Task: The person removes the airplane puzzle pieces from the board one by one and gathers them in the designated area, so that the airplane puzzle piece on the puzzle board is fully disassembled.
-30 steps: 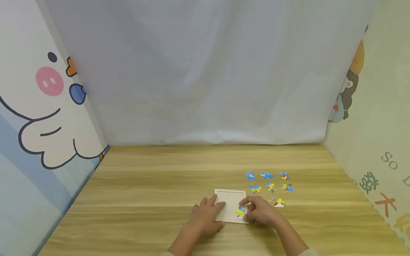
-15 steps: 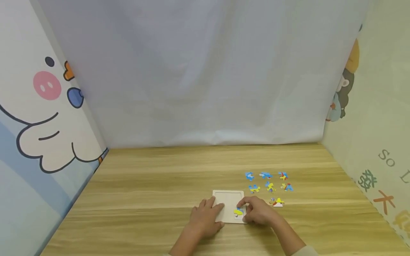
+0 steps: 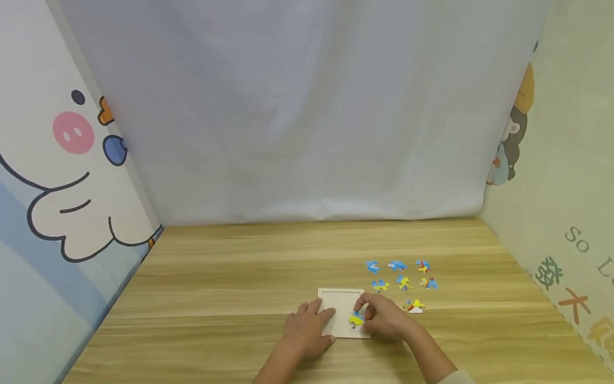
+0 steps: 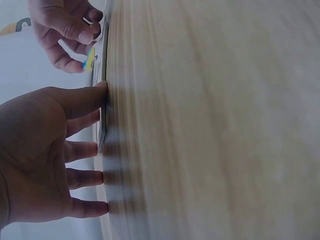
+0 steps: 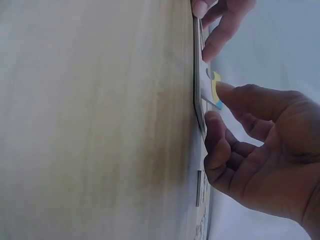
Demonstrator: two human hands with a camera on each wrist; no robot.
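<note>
A pale wooden puzzle tray [image 3: 341, 298] lies flat on the table in the head view. My left hand [image 3: 307, 328] rests at its left side with fingers spread, some fingertips on the frame and the thumb at the near edge. Over the tray's lower right part, my right hand [image 3: 384, 317] pinches a yellow, blue and white jigsaw piece [image 3: 356, 320] between thumb and index finger. In the right wrist view that jigsaw piece [image 5: 215, 89] stands tilted, one edge raised off the tray. The left wrist view shows the jigsaw piece [image 4: 89, 60] by the right fingertips.
Right of the tray, several loose jigsaw pieces [image 3: 404, 284] lie in rough rows on the wood-grain table [image 3: 230, 272]. A grey-white curtain [image 3: 307, 117] hangs behind the table. Printed panels [image 3: 72, 186] flank both sides.
My right hand stays at the tray's lower right; the jigsaw piece there now sits slightly tilted between its fingers. The left hand keeps its place. The head view has shifted slightly.
</note>
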